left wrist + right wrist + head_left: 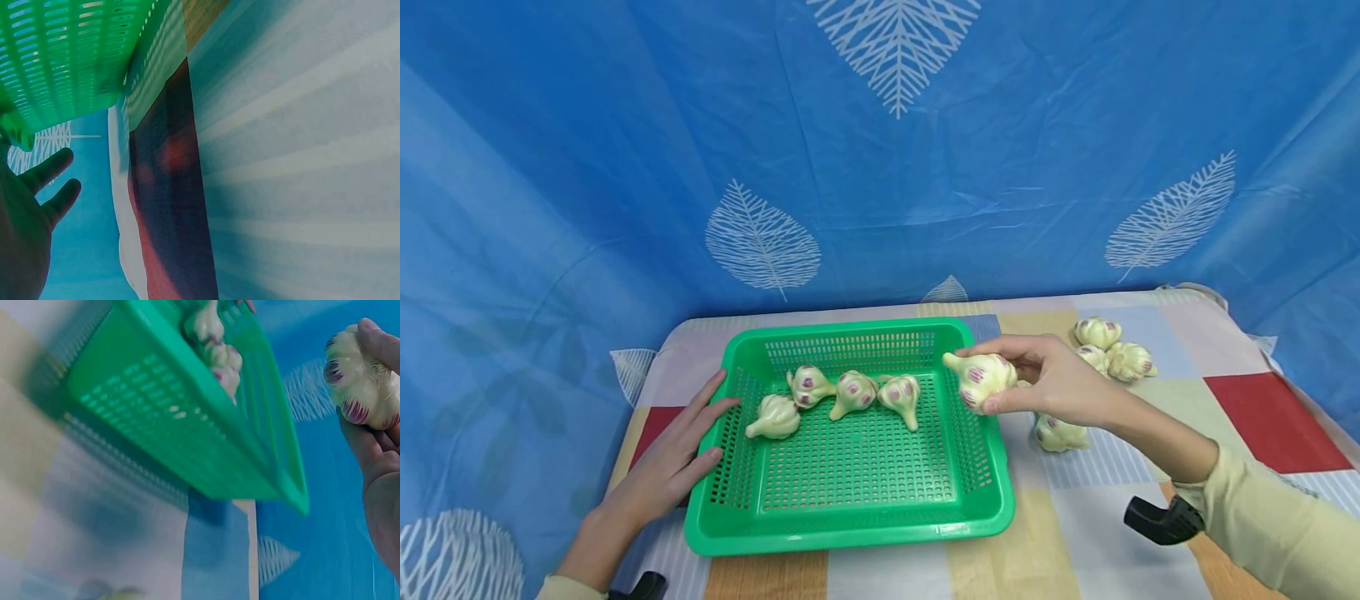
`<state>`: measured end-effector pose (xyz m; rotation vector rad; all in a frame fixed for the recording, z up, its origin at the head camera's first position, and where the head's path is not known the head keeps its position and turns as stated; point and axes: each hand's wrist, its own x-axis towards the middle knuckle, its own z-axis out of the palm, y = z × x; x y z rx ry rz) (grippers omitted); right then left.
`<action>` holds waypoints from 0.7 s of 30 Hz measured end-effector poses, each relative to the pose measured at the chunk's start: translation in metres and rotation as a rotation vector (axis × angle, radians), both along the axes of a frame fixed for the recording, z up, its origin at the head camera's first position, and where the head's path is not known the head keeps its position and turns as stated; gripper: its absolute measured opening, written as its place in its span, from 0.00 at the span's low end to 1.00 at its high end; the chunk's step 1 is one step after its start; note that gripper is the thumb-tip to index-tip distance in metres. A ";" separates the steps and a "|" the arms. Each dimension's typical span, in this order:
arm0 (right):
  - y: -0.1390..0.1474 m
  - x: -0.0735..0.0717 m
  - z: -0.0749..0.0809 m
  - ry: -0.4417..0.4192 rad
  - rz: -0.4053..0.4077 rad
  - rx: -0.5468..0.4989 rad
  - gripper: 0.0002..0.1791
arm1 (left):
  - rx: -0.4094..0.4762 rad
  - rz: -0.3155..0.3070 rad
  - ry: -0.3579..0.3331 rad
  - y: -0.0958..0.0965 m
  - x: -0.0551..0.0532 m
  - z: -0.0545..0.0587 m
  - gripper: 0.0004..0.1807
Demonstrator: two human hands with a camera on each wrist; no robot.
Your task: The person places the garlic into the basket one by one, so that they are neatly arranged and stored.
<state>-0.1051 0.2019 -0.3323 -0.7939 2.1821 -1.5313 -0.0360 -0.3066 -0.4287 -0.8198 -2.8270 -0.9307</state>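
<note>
My right hand (1054, 379) holds a garlic bulb (983, 382) between thumb and fingers, above the right rim of a green plastic basket (850, 543). In the right wrist view the same bulb (362, 381) shows its purple-streaked underside in the grip. Several garlic bulbs lie in a row inside the basket, among them a pale one (775, 417) at the left and a purple-marked one (900, 397) at the right. My left hand (666, 454) rests at the basket's left rim with fingers spread and straight; the left wrist view shows two of its fingers (55, 194) beside the basket wall.
More garlic bulbs (1097, 332) sit in a cluster on the patchwork cloth (1165, 425) to the right, with another bulb (1060, 433) nearer, partly behind the right hand. A blue curtain (880, 183) with white leaf prints hangs behind the table.
</note>
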 end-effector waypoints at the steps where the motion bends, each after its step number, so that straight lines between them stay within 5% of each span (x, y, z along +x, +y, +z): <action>1: -0.006 -0.002 0.001 -0.012 0.029 -0.004 0.30 | -0.004 0.001 0.000 0.000 0.000 0.000 0.37; 10: -0.062 -0.018 0.009 -0.067 0.264 -0.034 0.30 | -0.038 0.015 0.012 -0.002 0.000 0.000 0.37; 21: -0.120 -0.027 -0.012 0.002 0.344 0.058 0.30 | -0.037 0.020 0.021 -0.002 0.000 -0.002 0.38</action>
